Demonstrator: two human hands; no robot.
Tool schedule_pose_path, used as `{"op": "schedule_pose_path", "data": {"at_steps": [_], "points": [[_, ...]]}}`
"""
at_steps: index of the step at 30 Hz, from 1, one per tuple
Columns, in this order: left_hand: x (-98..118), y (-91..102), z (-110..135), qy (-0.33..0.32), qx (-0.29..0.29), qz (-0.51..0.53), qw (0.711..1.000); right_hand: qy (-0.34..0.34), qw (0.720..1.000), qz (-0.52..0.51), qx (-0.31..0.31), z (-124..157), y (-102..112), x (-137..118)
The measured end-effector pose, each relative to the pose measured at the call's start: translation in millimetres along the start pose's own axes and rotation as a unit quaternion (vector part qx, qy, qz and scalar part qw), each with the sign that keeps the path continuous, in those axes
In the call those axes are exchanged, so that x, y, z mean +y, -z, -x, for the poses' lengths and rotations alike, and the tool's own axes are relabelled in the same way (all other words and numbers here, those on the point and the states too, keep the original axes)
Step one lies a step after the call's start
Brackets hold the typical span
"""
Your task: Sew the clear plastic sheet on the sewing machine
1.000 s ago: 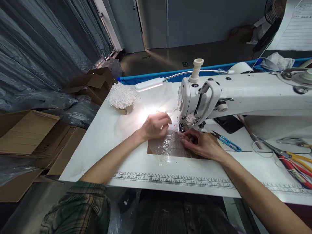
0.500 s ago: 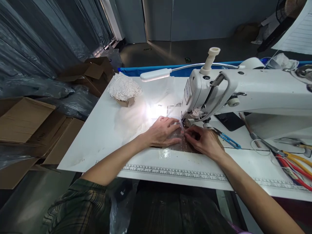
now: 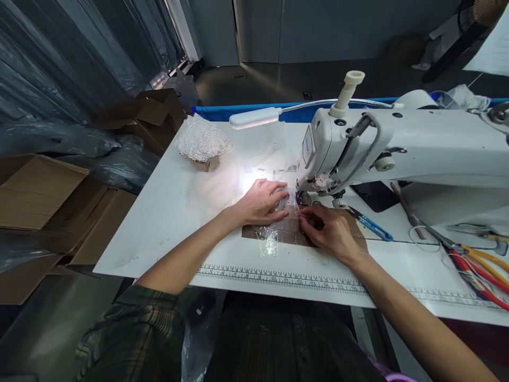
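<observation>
- Fingers of my left hand [image 3: 260, 204] are loosely spread and lie palm down, tips resting on the clear plastic [image 3: 292, 200] and gripping nothing.
- My right hand [image 3: 328, 231] is curled, its thumb and forefinger closed in a pinch on the edge of that same plastic, just in front of the needle area; the other fingers fold in behind.
- The clear plastic lies between my two hands, flat and shiny. Exactly where its outline runs I cannot tell, as glare and my fingers cover parts of it.
- Beneath it a brown sheet [image 3: 254, 232] lies on the white table [image 3: 159, 233], reaching out under both my hands.
- Right beside my fingertips stands the head of the white sewing machine [image 3: 350, 143], its arm running off to my right.
- To the right of my right hand lie blue snips [image 3: 376, 229], with a flat black object [image 3: 376, 196] behind them and yellow-handled scissors [image 3: 485, 258] farther off.
- A white lamp [image 3: 254, 118] on a bendy metal neck leans over the table beyond my left hand, a bright patch below it.
- Near the far left corner sits a pile of white lace [image 3: 203, 138].
- Along the near edge runs a printed ruler [image 3: 278, 278], crossed by my right forearm.
- Off the table to my left stand open cardboard boxes [image 3: 40, 191].
</observation>
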State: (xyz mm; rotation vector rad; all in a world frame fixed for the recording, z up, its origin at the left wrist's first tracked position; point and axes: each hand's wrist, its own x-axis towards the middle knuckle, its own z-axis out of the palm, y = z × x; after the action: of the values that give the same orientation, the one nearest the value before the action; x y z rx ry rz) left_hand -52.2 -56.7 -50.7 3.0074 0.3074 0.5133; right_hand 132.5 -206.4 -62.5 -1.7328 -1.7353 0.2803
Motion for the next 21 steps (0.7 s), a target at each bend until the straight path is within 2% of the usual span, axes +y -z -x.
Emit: {"op": "schedule_pose_path", "data": {"at_steps": [3,6,9,11,13,15,17,21], "points": [[7,2.6,-1,-0.007,0.067,0.011,0.998,0.018,1.000,0.002,0.005,0,-4,0],[20,2.2,-2,-0.061,0.108,0.015,0.992,0.042,0.999,0.025,-0.001,-1,-6,-2],[28,-4.4,-2,-0.110,0.068,0.003,0.992,0.077,0.995,0.037,-0.045,-4,2,-4],[27,-10.2,0,-0.111,0.050,0.005,0.993,0.087,0.991,0.006,-0.099,-7,14,-4],[24,-14.1,3,-0.106,0.056,0.022,0.993,0.043,0.989,-0.020,-0.143,-12,28,-1],[20,-14.6,5,-0.107,0.066,0.035,0.991,-0.009,0.987,0.001,-0.163,-16,35,4],[20,-12.1,7,-0.112,0.065,0.029,0.991,-0.023,0.986,0.031,-0.161,-20,34,10],[23,-5.5,7,-0.128,0.064,-0.018,0.990,0.020,0.980,0.114,-0.163,-22,18,18]]}}
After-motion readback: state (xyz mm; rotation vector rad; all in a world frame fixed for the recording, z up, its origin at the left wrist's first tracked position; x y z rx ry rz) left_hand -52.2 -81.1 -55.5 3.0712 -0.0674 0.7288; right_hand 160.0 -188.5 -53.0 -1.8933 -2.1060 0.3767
